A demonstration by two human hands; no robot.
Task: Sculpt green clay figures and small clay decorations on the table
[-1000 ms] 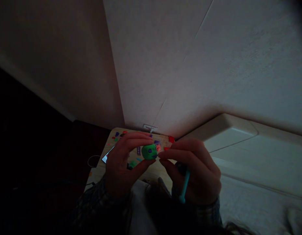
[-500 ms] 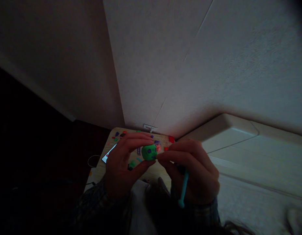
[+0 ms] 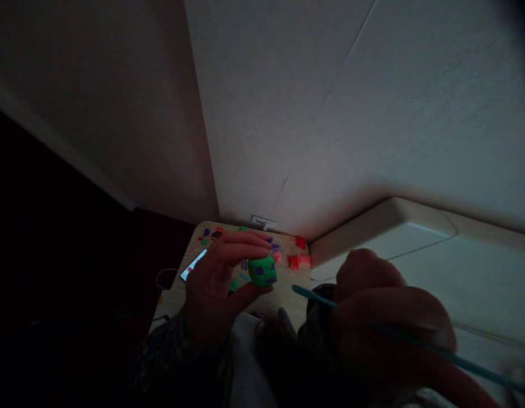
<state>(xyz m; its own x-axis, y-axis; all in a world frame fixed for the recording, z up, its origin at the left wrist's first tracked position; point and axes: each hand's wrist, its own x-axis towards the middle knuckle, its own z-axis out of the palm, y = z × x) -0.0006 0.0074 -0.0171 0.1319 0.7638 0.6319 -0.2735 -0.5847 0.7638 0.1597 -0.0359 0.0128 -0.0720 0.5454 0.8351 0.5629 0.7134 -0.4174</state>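
Lump (image 3: 266, 273), green, purple-marked, pinched in left hand (image 3: 209, 283); right hand (image 3: 392, 306), apart from lump, grips teal tool (image 3: 313, 296), seemingly mid-detailing, steady aim needed next.

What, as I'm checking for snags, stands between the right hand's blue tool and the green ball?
Nothing visible stands between the blue tool in the right hand and the green ball. The left hand holds the ball from above and below, outside that gap.

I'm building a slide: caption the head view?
Left hand pinches a purple-marked green ball; right hand holds a teal tool.
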